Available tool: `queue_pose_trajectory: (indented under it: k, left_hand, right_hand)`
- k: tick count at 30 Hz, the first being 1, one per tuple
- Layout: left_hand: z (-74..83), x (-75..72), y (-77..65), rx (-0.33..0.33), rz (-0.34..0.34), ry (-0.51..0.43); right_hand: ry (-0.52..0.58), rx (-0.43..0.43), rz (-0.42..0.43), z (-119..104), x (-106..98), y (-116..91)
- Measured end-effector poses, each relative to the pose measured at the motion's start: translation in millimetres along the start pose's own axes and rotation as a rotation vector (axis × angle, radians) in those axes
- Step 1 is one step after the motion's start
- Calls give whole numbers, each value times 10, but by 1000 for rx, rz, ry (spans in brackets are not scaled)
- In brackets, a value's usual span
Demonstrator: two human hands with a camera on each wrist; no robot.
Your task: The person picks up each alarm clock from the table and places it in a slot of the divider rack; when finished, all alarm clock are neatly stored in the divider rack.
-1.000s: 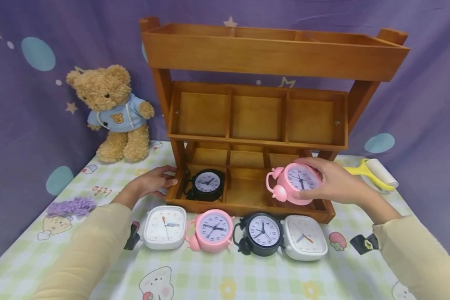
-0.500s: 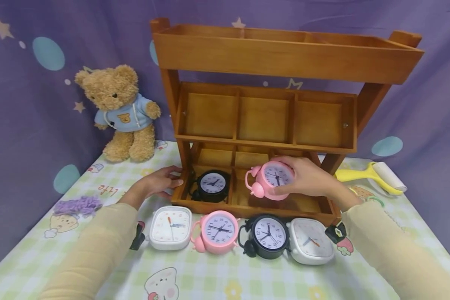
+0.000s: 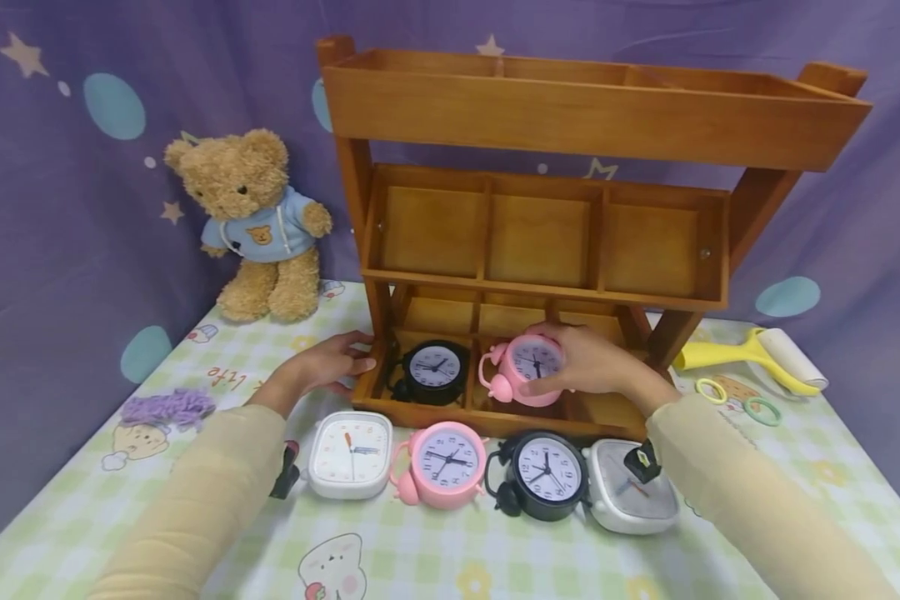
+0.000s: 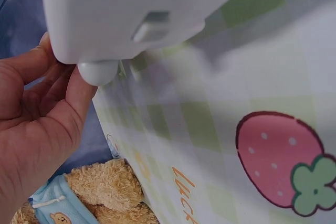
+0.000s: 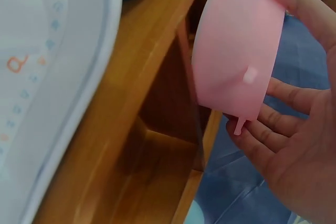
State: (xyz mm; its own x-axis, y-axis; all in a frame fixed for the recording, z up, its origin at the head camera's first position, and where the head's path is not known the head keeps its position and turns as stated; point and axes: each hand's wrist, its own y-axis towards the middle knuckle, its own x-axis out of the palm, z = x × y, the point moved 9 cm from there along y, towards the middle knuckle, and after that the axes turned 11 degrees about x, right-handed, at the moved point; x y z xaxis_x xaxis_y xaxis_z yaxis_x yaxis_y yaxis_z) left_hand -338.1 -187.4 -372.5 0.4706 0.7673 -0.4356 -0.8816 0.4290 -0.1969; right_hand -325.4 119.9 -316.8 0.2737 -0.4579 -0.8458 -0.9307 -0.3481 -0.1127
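"Looking at the right hand (image 3: 592, 358), what do you see?"

"It grips a pink clock (image 3: 536, 367). The thumb is on one side and the fingers go round the other side."

"Where is that clock?"

"At the middle box of the bottom row in the brown shelf (image 3: 592, 117). Its bells point left. I can't tell if it touches the wood under it."

"And the left hand (image 3: 322, 364)?"

"Its fingers are loose and touch the low left end of the shelf."

"What is next to the held clock?"

"A black clock (image 3: 432, 371), in the left box. Its bells point left too."

"What is in front?"

"Four clocks in a row on the surface (image 3: 412, 550): a white clock (image 3: 351, 454), a second pink clock (image 3: 447, 465), another black clock (image 3: 546, 475) and another white clock (image 3: 633, 504). Something black by the right sleeve (image 3: 735, 492) hides part of that last one."

"What else?"

"A teddy bear (image 3: 262, 225) in a blue top is on the left. A yellow roller (image 3: 756, 352) is on the right, with a yellow ring (image 3: 712, 382) and a green ring (image 3: 761, 400) near it."
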Motion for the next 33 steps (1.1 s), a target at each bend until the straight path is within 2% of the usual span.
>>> queue_pose_trajectory:
  k: [6,17,33]
  left_hand:
    - [-2,7,6,1,0,-2]
    - [-14,10,12,-8,4,-6]
    - [-13,3,5,-13,11,0]
  right_hand:
    - [-28,13,-33,28,96,78]
    - [-72,-28,-95,-5,262,209]
    - [-136,62,-167,-28,392,241]
